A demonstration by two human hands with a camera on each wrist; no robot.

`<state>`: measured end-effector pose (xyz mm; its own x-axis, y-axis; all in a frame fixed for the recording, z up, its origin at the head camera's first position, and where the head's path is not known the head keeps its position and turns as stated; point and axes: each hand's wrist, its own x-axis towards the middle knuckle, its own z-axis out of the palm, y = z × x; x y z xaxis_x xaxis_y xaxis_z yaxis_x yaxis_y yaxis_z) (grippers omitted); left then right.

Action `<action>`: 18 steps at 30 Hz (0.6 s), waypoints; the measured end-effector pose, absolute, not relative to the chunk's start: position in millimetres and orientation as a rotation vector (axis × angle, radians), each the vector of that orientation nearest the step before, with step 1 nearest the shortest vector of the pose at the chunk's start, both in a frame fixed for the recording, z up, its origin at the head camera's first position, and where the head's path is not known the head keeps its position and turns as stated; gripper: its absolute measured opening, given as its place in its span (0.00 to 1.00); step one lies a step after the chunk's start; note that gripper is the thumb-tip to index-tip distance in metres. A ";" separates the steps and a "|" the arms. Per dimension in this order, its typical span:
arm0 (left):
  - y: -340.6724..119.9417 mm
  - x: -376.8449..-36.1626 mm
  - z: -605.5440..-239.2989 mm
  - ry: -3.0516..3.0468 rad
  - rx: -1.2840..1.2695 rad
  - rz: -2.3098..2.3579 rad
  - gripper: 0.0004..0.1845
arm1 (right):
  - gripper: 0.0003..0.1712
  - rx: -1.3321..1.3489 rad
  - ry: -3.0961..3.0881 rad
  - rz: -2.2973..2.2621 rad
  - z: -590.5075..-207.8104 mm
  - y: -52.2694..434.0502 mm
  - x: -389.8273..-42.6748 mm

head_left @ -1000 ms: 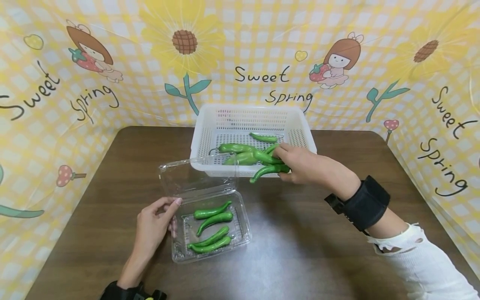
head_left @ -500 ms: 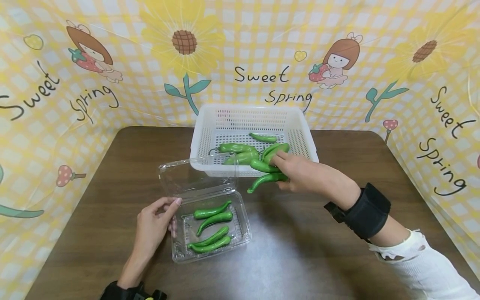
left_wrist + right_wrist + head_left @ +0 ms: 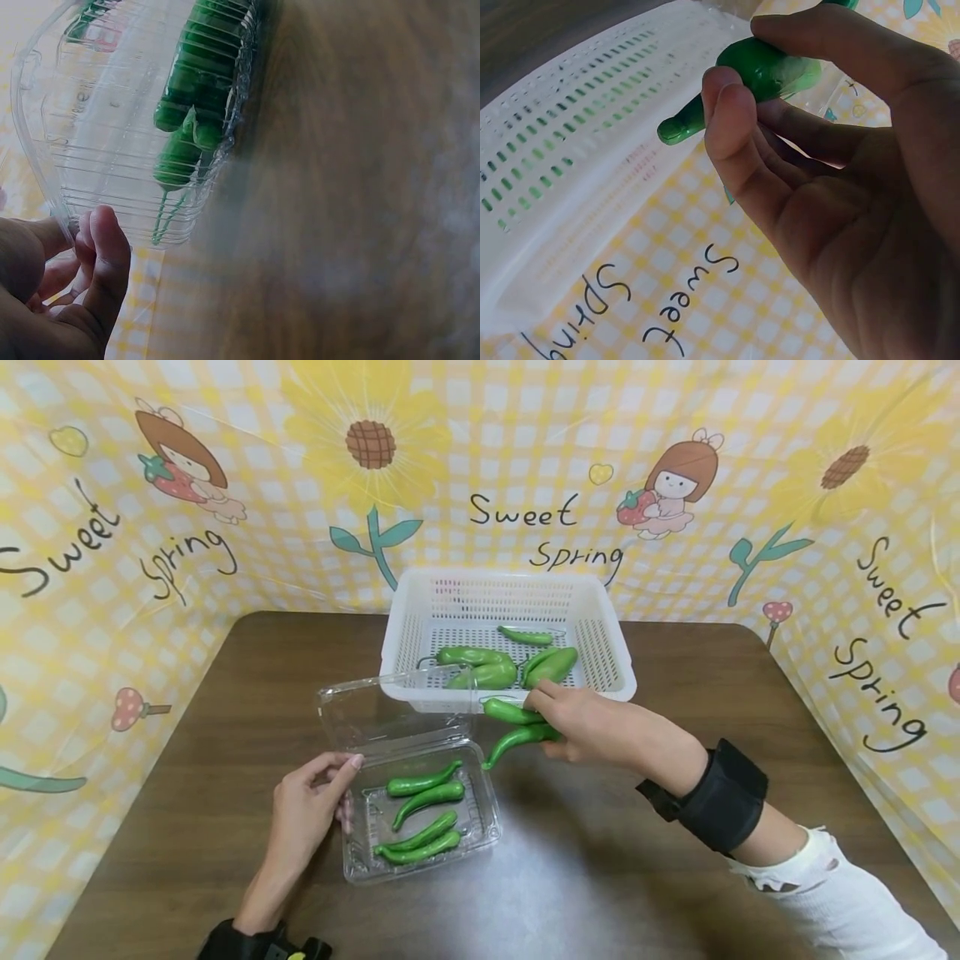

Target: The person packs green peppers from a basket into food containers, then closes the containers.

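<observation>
My right hand (image 3: pixel 592 727) grips two green chili peppers (image 3: pixel 517 740) just in front of the white basket's near rim. In the right wrist view, thumb and fingers curl round a pepper (image 3: pixel 754 69), and part of the second shows beyond. My left hand (image 3: pixel 303 806) pinches the left rim of a clear plastic clamshell box (image 3: pixel 491 827) between thumb and fingers. Its hinged lid (image 3: pixel 397 714) stands raised, leaning toward the basket. Inside the box lie several slim green chili peppers (image 3: pixel 429 802), laid side by side; the left wrist view shows peppers (image 3: pixel 196 82) through the ribbed wall.
A white slotted basket (image 3: pixel 618 652) stands at the back of the brown table (image 3: pixel 600 877). It holds fatter green peppers (image 3: pixel 487 675) and a slim chili pepper (image 3: pixel 525 636). A printed yellow checked cloth (image 3: pixel 487 460) hangs behind and along both sides.
My right hand has drawn the two chili peppers out of the basket, toward me and slightly left, closer to the clamshell box. The left hand has kept its grip on the rim.
</observation>
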<state>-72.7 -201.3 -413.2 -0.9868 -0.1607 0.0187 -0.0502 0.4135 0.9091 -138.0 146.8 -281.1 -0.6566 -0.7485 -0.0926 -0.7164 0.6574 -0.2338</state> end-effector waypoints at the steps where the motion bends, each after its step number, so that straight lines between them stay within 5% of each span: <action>1: -201.3 -72.6 -413.3 -2.554 0.187 -1.634 0.13 | 0.17 -1.196 2.684 -0.268 -281.0 146.1 -136.5; 18: -201.7 -71.0 -413.3 -2.548 0.150 -1.639 0.16 | 0.15 -1.302 2.627 -0.295 -287.8 124.1 -120.8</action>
<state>-71.0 -201.7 -413.3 -0.9892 -0.1415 0.0375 -0.0246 0.4130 0.9104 -120.8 124.1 -287.8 -0.5944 -0.7997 -0.0851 -0.7609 0.5935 -0.2624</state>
